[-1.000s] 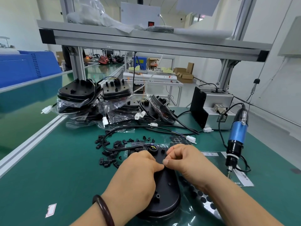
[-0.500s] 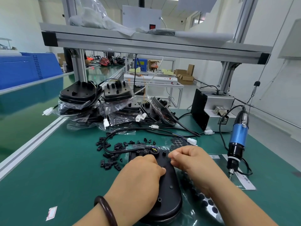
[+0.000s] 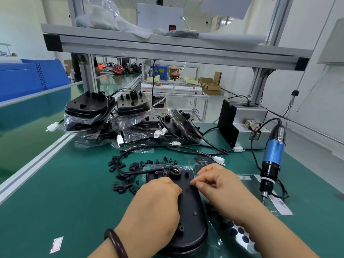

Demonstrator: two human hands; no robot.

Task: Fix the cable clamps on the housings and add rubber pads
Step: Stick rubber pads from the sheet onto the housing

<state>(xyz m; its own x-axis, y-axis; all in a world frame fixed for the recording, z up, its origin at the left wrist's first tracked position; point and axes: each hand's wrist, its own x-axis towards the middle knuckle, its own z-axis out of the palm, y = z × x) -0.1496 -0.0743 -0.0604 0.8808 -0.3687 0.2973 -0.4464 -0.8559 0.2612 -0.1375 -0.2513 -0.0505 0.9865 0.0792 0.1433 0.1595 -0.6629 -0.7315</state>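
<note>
Thumb and forefinger of right hand (image 3: 217,185) pinch something too small to identify, probably a rubber pad, against black housing (image 3: 191,215) on table (image 3: 74,202), left hand (image 3: 156,198) curled over its edge. Rushed, pad could stick crooked or drop among loose cable clamps (image 3: 124,183).

Both forearms are seen bare as far as the lower edge of the view. A dark brown, glossy bangle of round section (image 3: 115,243) is worn on the wrist of the left hand (image 3: 158,200); it is fitted closely, and a thin highlight is shown along its curve. The right hand (image 3: 219,185) is bare, and its thumbnail is seen short and plain.
</note>
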